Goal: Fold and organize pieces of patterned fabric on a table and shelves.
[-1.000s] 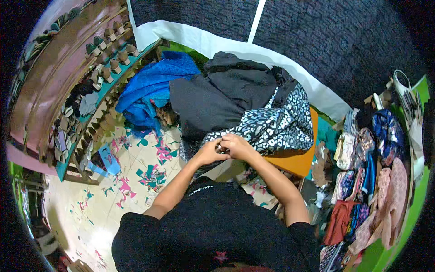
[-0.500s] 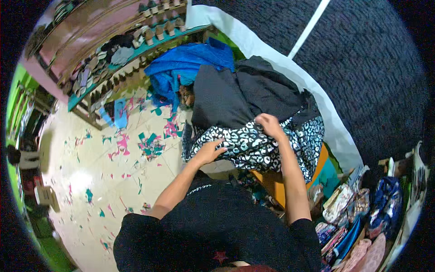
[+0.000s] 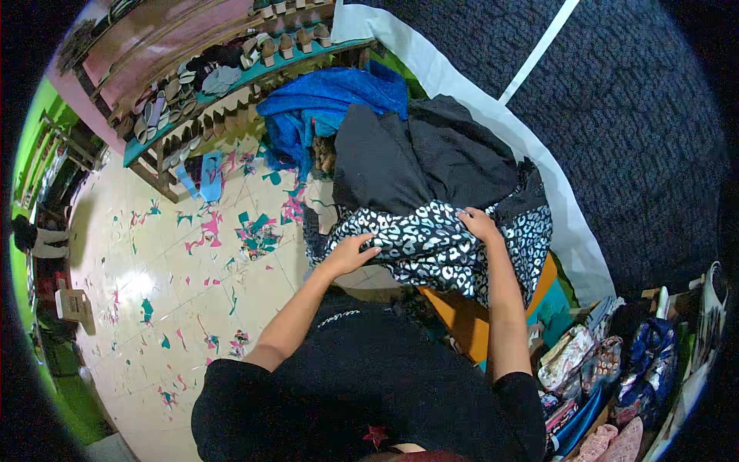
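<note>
A leopard-print fabric [image 3: 431,240] in black and white lies draped in front of me, with a plain black cloth [image 3: 435,158] spread over its far part. My left hand [image 3: 348,256] rests on the print's left side, thumb and fingers apart. Farther right, my right hand [image 3: 480,226] pinches the print near where it meets the black cloth. Beyond the black cloth, at its far left, lies a bundle of blue fabric [image 3: 331,98]. An orange surface [image 3: 454,309] shows below the print's near edge.
Teal and pink scraps [image 3: 258,235] litter the tiled floor on the left. A shoe rack [image 3: 208,98] stands at the far left. Dark textured material with a white border [image 3: 531,162] fills the far right. Folded clothes [image 3: 573,358] are stacked near right.
My right hand has moved slightly right and toward me, and its fingers have closed on the print. My left hand stays in about the same place. The view has shifted a little.
</note>
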Tool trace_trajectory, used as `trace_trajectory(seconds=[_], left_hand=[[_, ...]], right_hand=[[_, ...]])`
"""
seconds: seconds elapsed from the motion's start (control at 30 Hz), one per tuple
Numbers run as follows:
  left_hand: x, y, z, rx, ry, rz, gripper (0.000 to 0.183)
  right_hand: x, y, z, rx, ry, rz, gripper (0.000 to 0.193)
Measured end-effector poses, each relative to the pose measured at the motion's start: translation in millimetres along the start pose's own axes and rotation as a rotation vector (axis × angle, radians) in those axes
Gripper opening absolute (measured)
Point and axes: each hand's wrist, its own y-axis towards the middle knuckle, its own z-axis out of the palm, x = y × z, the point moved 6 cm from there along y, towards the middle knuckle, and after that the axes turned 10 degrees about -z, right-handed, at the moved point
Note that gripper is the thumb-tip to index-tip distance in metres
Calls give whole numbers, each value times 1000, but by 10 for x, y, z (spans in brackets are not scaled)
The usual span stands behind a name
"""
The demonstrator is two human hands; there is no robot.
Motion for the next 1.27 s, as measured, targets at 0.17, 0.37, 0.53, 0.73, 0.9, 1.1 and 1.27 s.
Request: trace_trajectory(seconds=[0.17,0.37,0.53,0.73,0.9,1.1,1.27], left_hand=[[-56,-54,-41,6,39,2,54],[24,-97,-72,21,26,-45,58],[-88,28,-238,12,82,-81,58],[0,34,-191,25,191,-63,56],[-291,267,8,346,2,97,44],[-677,241,128,700,-91,299,45],[-713,250,227,635,118,158,37]], right_hand=[[84,-104,-9,-240,-130,-43,50],[258,-419,-79,-664,52,-275,30],[460,-852,-277,-1046,-59,-363,19],[764,-1614,-60,-1137,-111,-390,23],[1088,-1808,27,-1046,-172,-383,29],[1434,-1725,207,-880,-15,-324,29],[1276,-1377,39,-479,188,-205,37]])
